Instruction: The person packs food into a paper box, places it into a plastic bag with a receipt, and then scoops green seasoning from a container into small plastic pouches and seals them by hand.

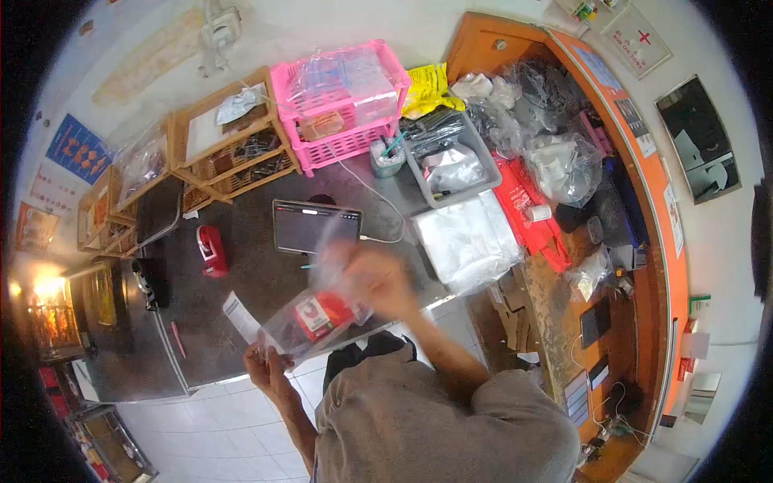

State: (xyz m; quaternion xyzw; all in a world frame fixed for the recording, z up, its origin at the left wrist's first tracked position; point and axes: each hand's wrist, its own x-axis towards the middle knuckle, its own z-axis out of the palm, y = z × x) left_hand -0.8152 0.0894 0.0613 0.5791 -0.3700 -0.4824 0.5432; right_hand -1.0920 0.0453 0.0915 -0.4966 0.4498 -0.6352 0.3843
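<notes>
A clear plastic bag (291,326) with a red and white packet (316,315) inside lies between my hands at the counter's front edge. My left hand (270,370) has its fingers closed on the bag's lower left end. My right hand (374,278), blurred by motion, is above the bag's right end, and its fingers cannot be made out. Blurred clear plastic rises beside it. A white paper slip (241,317) lies just above my left hand. Behind the bag, a tablet (316,228) rests on the dark counter (217,342).
A red tape dispenser (212,251) and a red pen (178,339) lie at left. A pink basket (346,145), wicker shelves (233,149) and a grey bin (455,197) line the back. A stack of clear bags (469,241) sits at right, beside a red bag (527,213).
</notes>
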